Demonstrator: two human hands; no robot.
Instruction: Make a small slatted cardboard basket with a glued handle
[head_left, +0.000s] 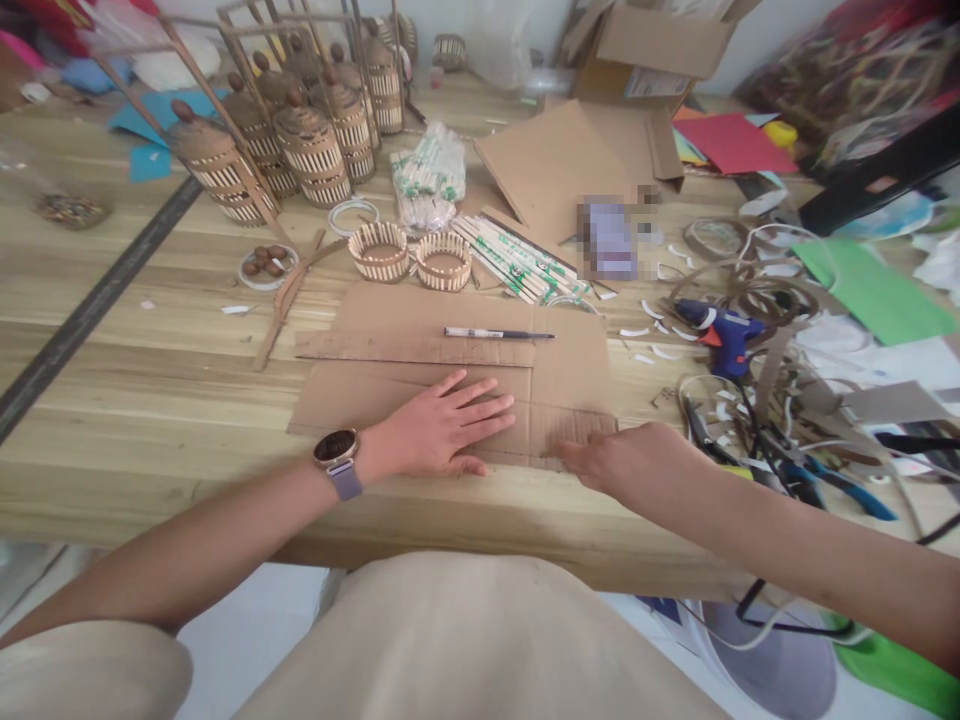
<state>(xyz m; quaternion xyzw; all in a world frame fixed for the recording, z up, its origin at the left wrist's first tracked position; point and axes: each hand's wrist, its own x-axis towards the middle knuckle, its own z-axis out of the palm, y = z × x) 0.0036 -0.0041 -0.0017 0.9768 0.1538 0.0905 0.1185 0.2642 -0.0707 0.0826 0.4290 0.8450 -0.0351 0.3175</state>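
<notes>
A brown cardboard sheet point(570, 365) lies on the table in front of me. My left hand point(442, 425), with a watch on its wrist, rests flat on it with fingers spread. At the sheet's lower right corner, my right hand point(607, 455) has its fingers curled and pinched on the cardboard. Ridged, corrugated cardboard point(581, 425) shows just beside those fingers. A narrow cardboard strip point(405, 348) lies across the sheet beyond my left hand. A pen point(499, 333) lies by the strip's upper edge.
Two small stick-ringed baskets point(379, 252) and wrapped chopsticks point(517, 260) lie beyond the sheet. Several lantern-like stick cages point(311, 150) stand at back left. To the right are a blue glue gun point(724, 335), pliers point(847, 485) and paper scraps. A cardboard box point(652, 50) stands behind.
</notes>
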